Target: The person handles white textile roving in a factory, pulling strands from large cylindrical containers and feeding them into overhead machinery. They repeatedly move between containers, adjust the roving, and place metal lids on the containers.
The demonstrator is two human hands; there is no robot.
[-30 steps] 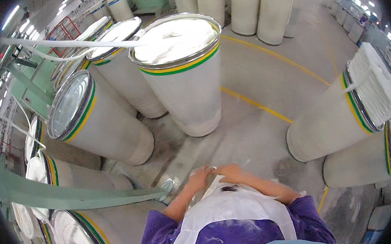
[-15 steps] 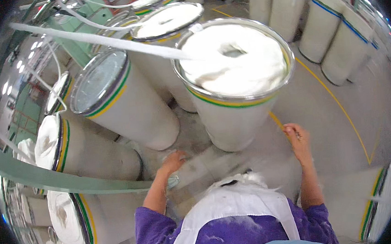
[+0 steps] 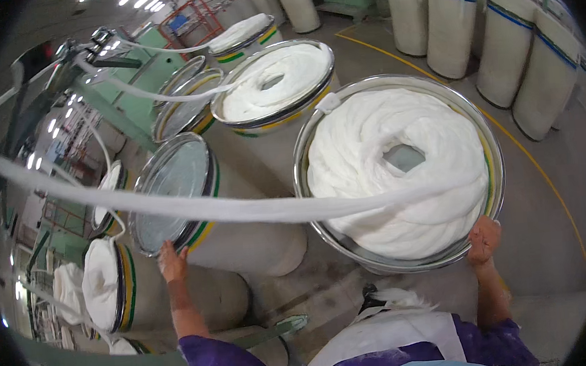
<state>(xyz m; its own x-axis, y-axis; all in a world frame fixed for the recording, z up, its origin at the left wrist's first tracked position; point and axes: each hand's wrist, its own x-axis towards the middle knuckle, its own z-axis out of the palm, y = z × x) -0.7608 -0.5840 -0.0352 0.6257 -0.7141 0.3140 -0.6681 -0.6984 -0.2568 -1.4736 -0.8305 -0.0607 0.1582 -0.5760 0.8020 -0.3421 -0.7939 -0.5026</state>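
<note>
A tall sliver can (image 3: 410, 267) with a metal rim stands in front of me, filled with coiled white sliver (image 3: 345, 148) around a central hole. My right hand (image 3: 484, 239) is closed on its near right rim. To the left, my left hand (image 3: 173, 261) grips the near rim of a second can (image 3: 260, 244), which has green and yellow bands and a bare grey plate (image 3: 173, 185) at its top. A thick white sliver strand (image 3: 240, 206) runs from the upper left across both cans onto the coil.
Behind stands another full can (image 3: 285, 125), its strand leading to guides (image 3: 102, 36) at upper left. More cans (image 3: 184, 284) line the left, beside a curved green bar (image 3: 100, 360). Blue-banded cans (image 3: 456, 29) stand far right, past a yellow floor line (image 3: 540, 170).
Both hands, free of the cans before, are now on their rims: left on the bare-plate can, right on the full one. My view has come closer, and the strand appears lower.
</note>
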